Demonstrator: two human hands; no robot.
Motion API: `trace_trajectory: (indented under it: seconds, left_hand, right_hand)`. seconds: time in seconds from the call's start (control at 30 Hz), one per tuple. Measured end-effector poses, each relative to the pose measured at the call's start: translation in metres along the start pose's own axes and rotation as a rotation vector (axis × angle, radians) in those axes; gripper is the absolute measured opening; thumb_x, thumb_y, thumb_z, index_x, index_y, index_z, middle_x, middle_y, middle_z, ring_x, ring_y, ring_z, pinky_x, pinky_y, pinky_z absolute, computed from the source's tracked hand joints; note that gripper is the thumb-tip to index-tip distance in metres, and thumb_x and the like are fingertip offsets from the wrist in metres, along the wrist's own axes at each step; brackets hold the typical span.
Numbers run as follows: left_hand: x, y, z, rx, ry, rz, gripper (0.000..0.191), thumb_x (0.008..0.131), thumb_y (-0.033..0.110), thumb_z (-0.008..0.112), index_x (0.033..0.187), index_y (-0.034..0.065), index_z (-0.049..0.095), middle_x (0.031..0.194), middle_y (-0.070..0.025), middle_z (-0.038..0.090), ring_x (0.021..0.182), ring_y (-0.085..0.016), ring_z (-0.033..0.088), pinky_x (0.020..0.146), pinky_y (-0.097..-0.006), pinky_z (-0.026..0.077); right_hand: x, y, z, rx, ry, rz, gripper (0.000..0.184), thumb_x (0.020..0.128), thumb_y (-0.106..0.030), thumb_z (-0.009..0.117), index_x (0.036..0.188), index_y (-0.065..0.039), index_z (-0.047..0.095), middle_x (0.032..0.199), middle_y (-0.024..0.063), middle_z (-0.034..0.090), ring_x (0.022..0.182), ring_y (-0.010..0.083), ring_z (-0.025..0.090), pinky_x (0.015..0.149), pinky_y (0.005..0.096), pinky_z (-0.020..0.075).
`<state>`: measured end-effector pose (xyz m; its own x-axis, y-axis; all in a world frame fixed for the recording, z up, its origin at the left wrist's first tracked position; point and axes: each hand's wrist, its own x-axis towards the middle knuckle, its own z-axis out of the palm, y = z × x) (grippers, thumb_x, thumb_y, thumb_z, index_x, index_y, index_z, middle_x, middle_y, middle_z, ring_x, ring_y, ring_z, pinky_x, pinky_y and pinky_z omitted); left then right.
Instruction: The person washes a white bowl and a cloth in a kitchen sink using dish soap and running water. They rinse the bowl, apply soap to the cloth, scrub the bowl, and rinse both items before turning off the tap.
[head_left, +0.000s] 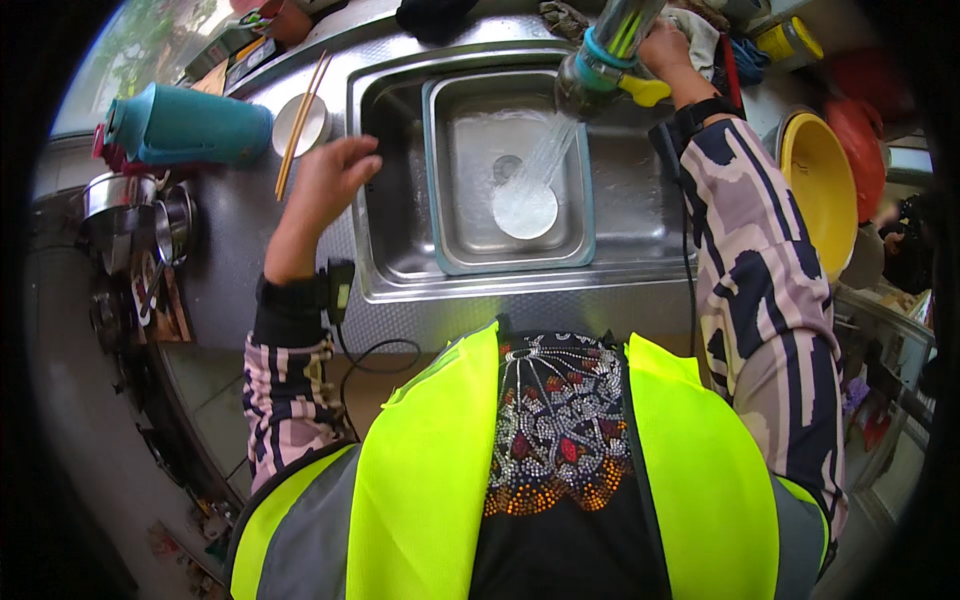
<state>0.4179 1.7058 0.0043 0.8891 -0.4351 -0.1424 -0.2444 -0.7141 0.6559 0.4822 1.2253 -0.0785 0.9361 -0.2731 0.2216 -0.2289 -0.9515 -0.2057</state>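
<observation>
Water pours from a faucet with a spray head (589, 79) and a yellow lever into a white bowl (526, 212). That bowl stands in a square metal basin (517, 259) with a blue-green rim, inside the steel sink (637, 217). My left hand (328, 187) is raised over the counter by the sink's left edge, fingers apart and holding nothing. Just beyond it, a pair of wooden chopsticks (303, 120) lies across a small white bowl (316, 124). My right hand (664, 51) is behind the faucet, near a pale cloth (697, 37); its fingers are partly hidden.
A teal pitcher (191, 126) lies on its side at the left of the counter, above metal pots (120, 195). A yellow basin (821, 195) and a red plastic bag (859, 157) are at the right. Dark cables hang from both wrists near the counter's front edge.
</observation>
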Motion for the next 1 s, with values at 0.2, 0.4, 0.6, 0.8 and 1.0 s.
trace_trajectory:
  seconds: [0.2, 0.4, 0.6, 0.8, 1.0]
  left_hand:
    - [-0.09, -0.021, 0.037, 0.012, -0.013, -0.208, 0.031, 0.078, 0.016, 0.069, 0.103, -0.0007, 0.064, 0.084, -0.0171, 0.067, 0.074, -0.025, 0.066, 0.068, -0.0326, 0.051]
    - [-0.116, -0.016, 0.077, 0.023, -0.043, -0.28, 0.031, 0.078, 0.014, 0.068, 0.105, -0.0014, 0.063, 0.087, -0.0176, 0.068, 0.078, -0.026, 0.066, 0.07, -0.0329, 0.052]
    - [-0.122, -0.014, 0.079, 0.057, -0.099, -0.317, 0.033, 0.079, 0.014, 0.067, 0.107, -0.0031, 0.062, 0.087, -0.0172, 0.068, 0.078, -0.024, 0.066, 0.071, -0.0315, 0.052]
    - [-0.123, -0.013, 0.07, 0.046, -0.053, -0.337, 0.033, 0.078, 0.017, 0.067, 0.104, -0.0024, 0.063, 0.088, -0.0192, 0.067, 0.081, -0.03, 0.065, 0.073, -0.035, 0.051]
    - [-0.13, -0.013, 0.065, 0.017, -0.017, -0.329, 0.033, 0.078, 0.019, 0.067, 0.104, -0.002, 0.064, 0.088, -0.0205, 0.066, 0.083, -0.033, 0.065, 0.074, -0.037, 0.051]
  right_hand:
    - [0.004, 0.003, 0.0, -0.05, 0.049, -0.049, 0.049, 0.068, -0.048, 0.072, 0.098, -0.01, 0.065, 0.094, 0.0144, 0.067, 0.09, 0.0321, 0.063, 0.08, 0.0405, 0.05]
    - [0.006, 0.006, 0.0, -0.018, 0.031, -0.06, 0.049, 0.069, -0.047, 0.072, 0.101, -0.011, 0.065, 0.095, 0.0136, 0.067, 0.091, 0.0316, 0.063, 0.08, 0.0412, 0.05]
    - [0.003, 0.002, -0.01, 0.061, 0.012, -0.033, 0.046, 0.068, -0.043, 0.072, 0.103, -0.012, 0.065, 0.096, 0.014, 0.067, 0.092, 0.0332, 0.062, 0.08, 0.0413, 0.0494]
    - [0.009, 0.016, 0.003, 0.069, 0.015, -0.053, 0.049, 0.068, -0.044, 0.074, 0.104, -0.011, 0.065, 0.098, 0.0122, 0.067, 0.093, 0.0301, 0.063, 0.08, 0.0402, 0.0491]
    - [0.044, 0.062, 0.062, 0.391, 0.174, -0.254, 0.056, 0.067, -0.04, 0.074, 0.111, -0.009, 0.059, 0.102, 0.0123, 0.066, 0.096, 0.0303, 0.062, 0.082, 0.039, 0.0478]
